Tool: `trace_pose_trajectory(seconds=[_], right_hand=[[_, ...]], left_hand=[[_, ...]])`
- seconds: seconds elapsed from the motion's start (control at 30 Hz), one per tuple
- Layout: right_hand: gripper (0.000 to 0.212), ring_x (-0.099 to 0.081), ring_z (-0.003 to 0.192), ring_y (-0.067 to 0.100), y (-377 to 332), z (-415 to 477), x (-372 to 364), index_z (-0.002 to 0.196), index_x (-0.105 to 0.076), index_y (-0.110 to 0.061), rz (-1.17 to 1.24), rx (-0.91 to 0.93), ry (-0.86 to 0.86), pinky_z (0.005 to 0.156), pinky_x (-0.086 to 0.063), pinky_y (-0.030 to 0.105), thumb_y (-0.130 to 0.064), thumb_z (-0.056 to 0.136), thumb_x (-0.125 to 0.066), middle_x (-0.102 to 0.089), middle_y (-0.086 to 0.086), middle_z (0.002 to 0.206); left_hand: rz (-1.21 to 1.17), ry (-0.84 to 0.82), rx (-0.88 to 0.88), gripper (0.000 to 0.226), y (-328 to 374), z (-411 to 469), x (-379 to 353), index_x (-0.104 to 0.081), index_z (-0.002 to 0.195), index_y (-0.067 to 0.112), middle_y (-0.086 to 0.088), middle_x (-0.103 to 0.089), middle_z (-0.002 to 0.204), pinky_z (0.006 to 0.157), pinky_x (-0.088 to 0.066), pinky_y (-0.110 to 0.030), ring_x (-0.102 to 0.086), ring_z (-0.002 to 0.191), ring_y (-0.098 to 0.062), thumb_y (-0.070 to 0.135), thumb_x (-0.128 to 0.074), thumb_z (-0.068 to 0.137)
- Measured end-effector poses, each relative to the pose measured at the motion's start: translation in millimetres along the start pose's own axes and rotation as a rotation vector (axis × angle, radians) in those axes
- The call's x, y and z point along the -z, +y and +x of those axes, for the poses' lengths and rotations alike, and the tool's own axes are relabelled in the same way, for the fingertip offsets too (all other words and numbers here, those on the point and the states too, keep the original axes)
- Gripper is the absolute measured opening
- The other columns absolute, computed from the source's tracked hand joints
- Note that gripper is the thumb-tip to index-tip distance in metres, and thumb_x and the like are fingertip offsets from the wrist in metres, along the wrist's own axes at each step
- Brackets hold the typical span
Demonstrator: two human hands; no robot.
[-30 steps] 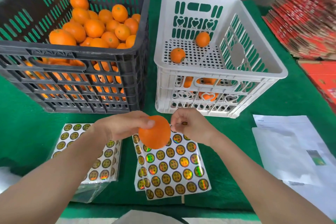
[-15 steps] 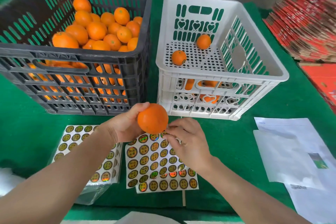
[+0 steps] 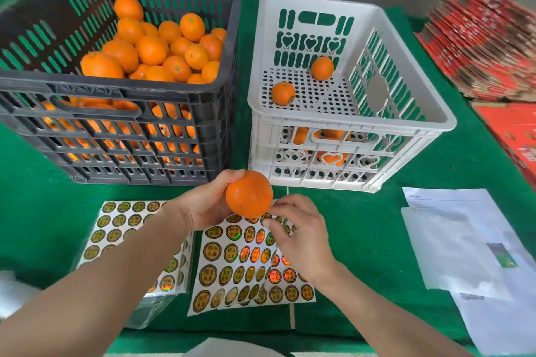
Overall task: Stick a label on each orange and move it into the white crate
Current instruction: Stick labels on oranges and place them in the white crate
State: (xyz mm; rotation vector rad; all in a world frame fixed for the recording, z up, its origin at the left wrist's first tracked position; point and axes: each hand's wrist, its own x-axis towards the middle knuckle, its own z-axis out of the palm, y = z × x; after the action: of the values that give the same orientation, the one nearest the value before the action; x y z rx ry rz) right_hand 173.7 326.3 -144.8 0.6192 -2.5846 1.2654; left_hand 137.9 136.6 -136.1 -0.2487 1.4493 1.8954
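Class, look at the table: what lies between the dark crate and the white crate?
Nothing but a bare strip of green cloth, shown in the head view.

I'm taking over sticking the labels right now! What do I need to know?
Left hand holds an orange above the label sheet.
Right hand has its fingertips at the sheet's top edge; whether it pinches a label is unclear.
Done: a few oranges lie in the white crate.
Left: label this one, crate it, then the rest in the black crate.
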Motion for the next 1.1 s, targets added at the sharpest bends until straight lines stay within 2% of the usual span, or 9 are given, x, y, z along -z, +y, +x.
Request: trace_pose_trajectory(seconds=[0.27,0.37,0.47,0.67,0.8,0.9,1.0,1.03,1.1], right_hand=[[0.008,-0.063,0.072,0.02,-0.7,-4.4,2.5,0.07,-0.069,-0.004,0.006,0.084,0.047,0.07,-0.052,0.043,0.0,0.072,-0.075,-0.068,0.003,0.076],[0.007,-0.062,0.079,0.018,1.1,-8.6,2.5,0.08,-0.068,-0.004,0.032,-0.058,0.008,0.076,-0.051,0.037,-0.001,0.076,-0.074,-0.067,0.002,0.082],[0.009,-0.061,0.08,0.019,0.9,-7.7,3.1,0.083,-0.071,-0.003,0.07,-0.118,-0.008,0.076,-0.052,0.036,-0.001,0.075,-0.074,-0.066,0.004,0.084],[0.007,-0.063,0.071,0.022,1.4,-7.0,5.2,0.071,-0.07,-0.002,0.068,-0.011,0.051,0.068,-0.053,0.047,0.004,0.072,-0.074,-0.067,0.006,0.075],[0.013,-0.063,0.071,0.02,3.5,-10.4,4.8,0.069,-0.069,-0.004,0.024,0.076,0.06,0.069,-0.052,0.043,0.007,0.072,-0.073,-0.068,0.002,0.074],[0.015,-0.062,0.077,0.011,5.0,-13.8,6.4,0.073,-0.066,-0.011,0.133,-0.113,-0.016,0.078,-0.049,0.028,0.004,0.079,-0.067,-0.066,-0.003,0.075],[0.024,-0.058,0.076,0.0,6.1,-11.9,12.1,0.072,-0.059,-0.021,0.258,-0.369,-0.092,0.075,-0.041,0.008,-0.001,0.085,-0.061,-0.064,-0.007,0.075],[0.024,-0.058,0.076,0.0,6.3,-9.9,13.8,0.072,-0.059,-0.022,0.283,-0.441,-0.123,0.075,-0.041,0.007,-0.003,0.086,-0.061,-0.064,-0.006,0.075],[0.022,-0.058,0.079,0.002,7.5,-5.2,17.3,0.072,-0.06,-0.021,0.319,-0.559,-0.172,0.077,-0.041,0.013,-0.006,0.087,-0.06,-0.064,-0.008,0.077]], left_hand=[[0.02,-0.016,0.039,0.118,1.5,1.8,-3.1,-0.059,0.111,0.014,-0.013,-0.073,0.093,0.078,-0.051,-0.037,-0.068,0.085,-0.026,0.069,-0.083,0.01],[0.072,-0.075,0.091,0.115,5.3,-1.2,-2.5,-0.057,0.111,0.016,-0.009,-0.075,0.09,0.065,-0.056,-0.031,-0.072,0.078,-0.022,0.07,-0.082,0.012],[0.061,-0.081,0.092,0.115,4.2,-1.4,-3.1,-0.056,0.11,0.016,-0.009,-0.075,0.089,0.061,-0.057,-0.029,-0.072,0.077,-0.021,0.069,-0.083,0.011],[0.065,-0.025,0.068,0.118,-0.7,5.8,-4.3,-0.056,0.115,0.017,-0.009,-0.075,0.089,0.071,-0.051,-0.033,-0.07,0.081,-0.022,0.069,-0.081,0.012],[0.093,-0.043,0.067,0.11,-0.3,7.6,-1.8,-0.054,0.119,0.015,-0.007,-0.075,0.091,0.072,-0.051,-0.033,-0.071,0.081,-0.02,0.066,-0.08,0.024],[0.164,-0.084,0.119,0.093,2.9,7.3,3.4,-0.054,0.118,0.018,-0.005,-0.074,0.096,0.072,-0.056,-0.03,-0.07,0.086,-0.02,0.064,-0.08,0.041],[0.407,-0.055,0.135,0.072,4.9,6.1,4.4,-0.047,0.13,0.015,-0.002,-0.065,0.112,0.097,-0.045,-0.033,-0.061,0.105,-0.019,0.051,-0.066,0.071],[0.482,-0.038,0.122,0.064,5.1,3.8,3.5,-0.05,0.127,0.016,0.0,-0.063,0.114,0.1,-0.042,-0.031,-0.059,0.108,-0.018,0.048,-0.065,0.074],[0.565,-0.017,0.073,0.036,7.4,-1.2,0.3,-0.055,0.111,0.032,0.006,-0.063,0.113,0.091,-0.045,-0.018,-0.059,0.104,-0.008,0.044,-0.066,0.079]])
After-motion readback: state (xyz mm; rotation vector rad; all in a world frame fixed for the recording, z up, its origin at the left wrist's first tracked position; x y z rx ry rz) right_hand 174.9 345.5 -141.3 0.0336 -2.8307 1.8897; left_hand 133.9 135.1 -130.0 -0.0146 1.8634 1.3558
